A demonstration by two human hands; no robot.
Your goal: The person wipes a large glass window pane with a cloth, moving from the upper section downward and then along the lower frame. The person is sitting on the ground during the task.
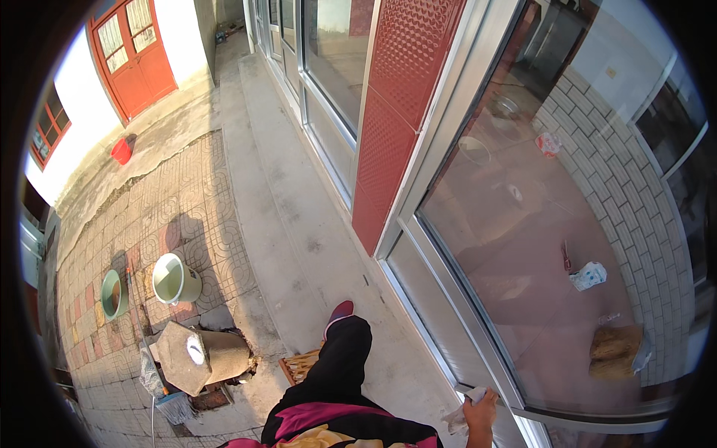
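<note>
At the bottom right, my right hand [480, 414] grips a pale cloth [460, 415] and holds it against the lower metal frame of a large glazed panel. Part of the cloth hangs below the fingers. Above the hand rises the glass pane [504, 280], framed in silvery metal [470, 313]. My left hand is out of view. Before me are my leg in dark trousers [347, 353] and a dark red shoe [340, 312] on the concrete step. A small wooden slatted stool or rack [301, 367] shows beside the leg.
A white bucket [193, 283], a green basin [113, 295] and a broom [175, 407] are on the paving at left. Near them is a stone slab [182, 358] on a short pillar. A red bucket [121, 151] stands farther off. A red tiled column [392, 112] adjoins the panel.
</note>
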